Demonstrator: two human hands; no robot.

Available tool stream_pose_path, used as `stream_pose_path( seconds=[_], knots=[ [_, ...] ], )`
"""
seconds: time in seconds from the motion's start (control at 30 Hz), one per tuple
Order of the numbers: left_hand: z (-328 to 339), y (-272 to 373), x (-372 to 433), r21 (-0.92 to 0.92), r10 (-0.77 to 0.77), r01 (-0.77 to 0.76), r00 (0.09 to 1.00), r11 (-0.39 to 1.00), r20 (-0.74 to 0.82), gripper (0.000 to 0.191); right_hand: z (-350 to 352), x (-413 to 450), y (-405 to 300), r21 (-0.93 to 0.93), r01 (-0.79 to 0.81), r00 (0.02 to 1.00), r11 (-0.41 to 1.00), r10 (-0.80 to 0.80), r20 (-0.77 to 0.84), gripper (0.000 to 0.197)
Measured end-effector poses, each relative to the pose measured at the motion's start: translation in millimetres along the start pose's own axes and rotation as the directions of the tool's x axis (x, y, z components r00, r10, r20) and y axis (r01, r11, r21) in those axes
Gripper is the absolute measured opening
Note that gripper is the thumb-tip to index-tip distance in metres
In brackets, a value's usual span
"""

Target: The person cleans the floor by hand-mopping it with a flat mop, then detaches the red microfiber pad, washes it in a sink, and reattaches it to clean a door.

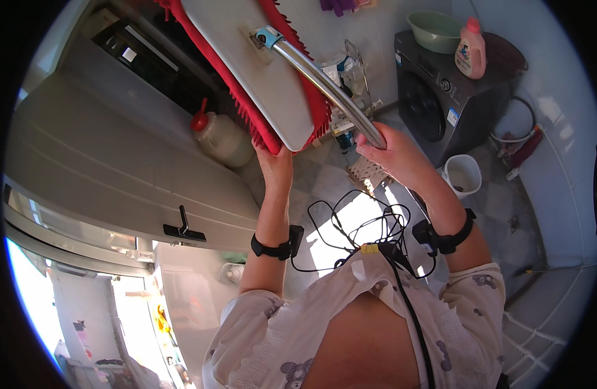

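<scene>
A flat mop head with a grey plate and a red chenille fringed pad is raised in front of me, tilted. My left hand is at the pad's near end, its fingers hidden behind the red cloth. My right hand grips the metal mop pole, which joins the plate by a light blue swivel joint. Dark straps with small devices sit on both forearms, and black cables hang between my arms.
At the right stands a dark front-loading washing machine with a green basin and a pink detergent bottle on top. A white bucket is beside it. A small wire rack, a plastic jug and a door are nearby.
</scene>
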State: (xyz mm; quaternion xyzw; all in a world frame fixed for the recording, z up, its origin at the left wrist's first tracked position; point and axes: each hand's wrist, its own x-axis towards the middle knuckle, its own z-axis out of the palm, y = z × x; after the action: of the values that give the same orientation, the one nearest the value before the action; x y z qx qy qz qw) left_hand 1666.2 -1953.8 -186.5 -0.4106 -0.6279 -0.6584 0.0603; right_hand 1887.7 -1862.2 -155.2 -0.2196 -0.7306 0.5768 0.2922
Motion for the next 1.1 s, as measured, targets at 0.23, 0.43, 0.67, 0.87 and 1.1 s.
stream_pose_path(
  seconds=[0.23,0.43,0.67,0.87,1.1],
  knots=[
    [-1.7,23.8,-8.6,0.273,0.184,-0.182,0.983,0.945,0.017,0.022,4.3,15.7,18.5,-0.094,-0.035,0.997,0.995,0.028,-0.076,0.021],
    [5.0,26.3,-20.8,0.012,0.079,-0.08,0.994,0.997,0.076,0.013,11.7,16.9,26.6,-0.101,0.011,0.987,0.995,-0.027,-0.157,0.026],
    [18.1,38.5,-25.7,0.44,0.265,-0.314,0.949,0.841,0.171,0.024,19.9,19.8,8.9,-0.332,-0.074,0.985,0.94,0.016,-0.172,0.029],
    [-4.4,25.5,-0.1,0.144,0.082,-0.075,0.995,0.987,-0.049,0.051,20.9,18.8,8.7,-0.242,0.049,0.992,0.969,-0.075,-0.097,0.027],
    [-1.6,-2.8,28.9,-0.351,-0.256,0.31,0.947,0.883,0.193,0.02,38.6,2.0,-9.2,-0.256,0.004,0.998,0.967,0.014,0.068,0.031]
  ],
)
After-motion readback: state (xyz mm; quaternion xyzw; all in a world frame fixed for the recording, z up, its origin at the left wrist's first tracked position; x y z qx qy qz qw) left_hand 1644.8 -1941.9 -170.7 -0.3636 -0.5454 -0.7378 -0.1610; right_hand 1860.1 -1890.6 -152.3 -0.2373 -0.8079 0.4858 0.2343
